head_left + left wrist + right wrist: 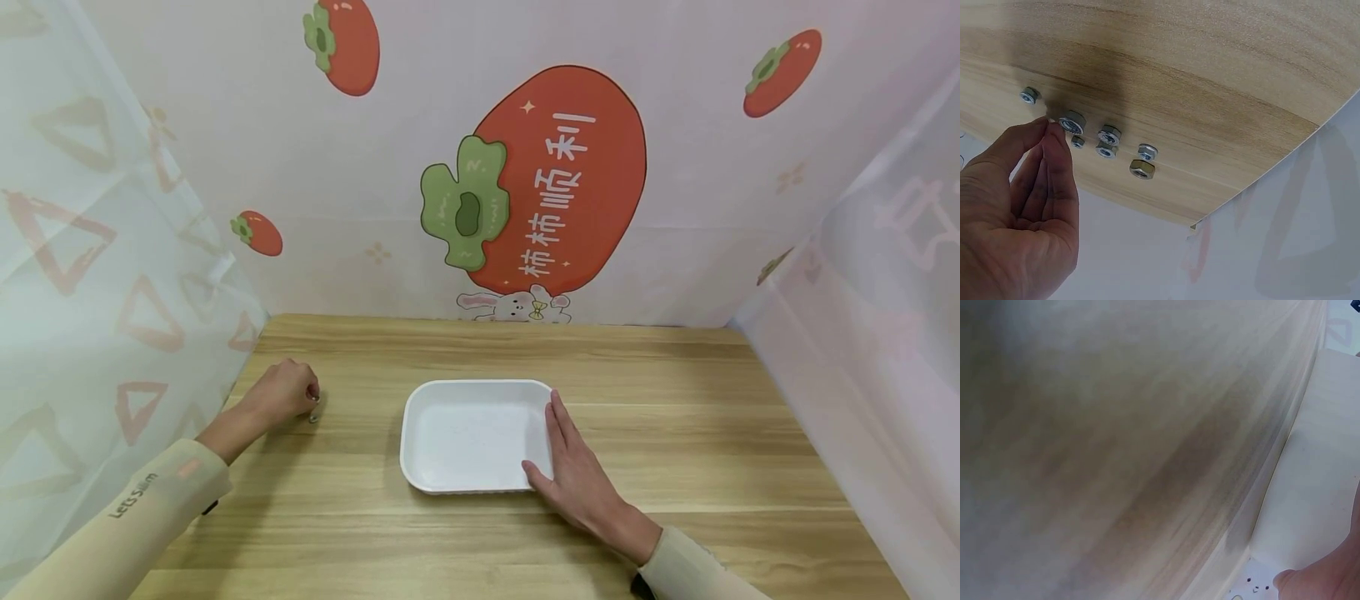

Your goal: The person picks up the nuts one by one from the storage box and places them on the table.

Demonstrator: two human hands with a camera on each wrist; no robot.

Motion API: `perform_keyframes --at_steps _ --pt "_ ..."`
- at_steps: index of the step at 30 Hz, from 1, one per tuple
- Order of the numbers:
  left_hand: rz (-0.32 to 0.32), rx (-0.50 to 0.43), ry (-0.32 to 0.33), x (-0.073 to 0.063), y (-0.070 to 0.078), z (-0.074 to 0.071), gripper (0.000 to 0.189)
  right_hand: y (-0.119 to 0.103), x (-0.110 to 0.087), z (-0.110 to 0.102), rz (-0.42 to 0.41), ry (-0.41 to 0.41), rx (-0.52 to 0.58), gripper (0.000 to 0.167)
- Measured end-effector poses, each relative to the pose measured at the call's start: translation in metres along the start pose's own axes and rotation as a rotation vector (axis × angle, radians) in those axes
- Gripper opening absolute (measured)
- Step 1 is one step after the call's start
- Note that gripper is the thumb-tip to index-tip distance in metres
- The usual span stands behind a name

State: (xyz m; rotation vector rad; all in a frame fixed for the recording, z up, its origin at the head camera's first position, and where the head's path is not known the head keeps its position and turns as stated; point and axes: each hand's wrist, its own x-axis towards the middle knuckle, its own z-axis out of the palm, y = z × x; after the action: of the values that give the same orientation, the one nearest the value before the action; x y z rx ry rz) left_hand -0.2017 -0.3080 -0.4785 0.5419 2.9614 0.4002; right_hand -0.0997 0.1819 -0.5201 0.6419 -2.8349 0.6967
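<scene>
A white rectangular tray (472, 437) stands on the wooden table. My right hand (581, 479) rests on its right side, fingers straight along the rim and thumb over the near right corner. In the right wrist view, part of this hand (1322, 578) shows beside the white tray wall (1310, 462). At the table's left, my left hand (281, 393) pinches with thumb and index finger; a small glint of metal, seemingly a nut, shows between the tips. Close to these fingertips lie several metal nuts, among them a large one (1072, 122), a lone one (1029, 95) and a brassy one (1142, 169).
The wooden table (420, 542) meets a printed cloth backdrop (360, 275) at its far edge. Similar cloths hang at the left (75, 292) and right (885, 333). A nut (313, 418) lies just by the left hand.
</scene>
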Motion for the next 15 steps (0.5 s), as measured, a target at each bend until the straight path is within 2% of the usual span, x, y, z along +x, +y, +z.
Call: perform_keyframes --at_steps 8,15 --pt "0.025 0.008 0.001 -0.0007 0.0014 0.0003 0.026 0.0011 0.0001 0.0002 -0.002 -0.002 -0.003 0.096" --pt "0.022 0.015 -0.001 0.0 0.0008 0.0013 0.024 0.0014 0.0001 -0.0003 0.0 -0.008 -0.007 0.096"
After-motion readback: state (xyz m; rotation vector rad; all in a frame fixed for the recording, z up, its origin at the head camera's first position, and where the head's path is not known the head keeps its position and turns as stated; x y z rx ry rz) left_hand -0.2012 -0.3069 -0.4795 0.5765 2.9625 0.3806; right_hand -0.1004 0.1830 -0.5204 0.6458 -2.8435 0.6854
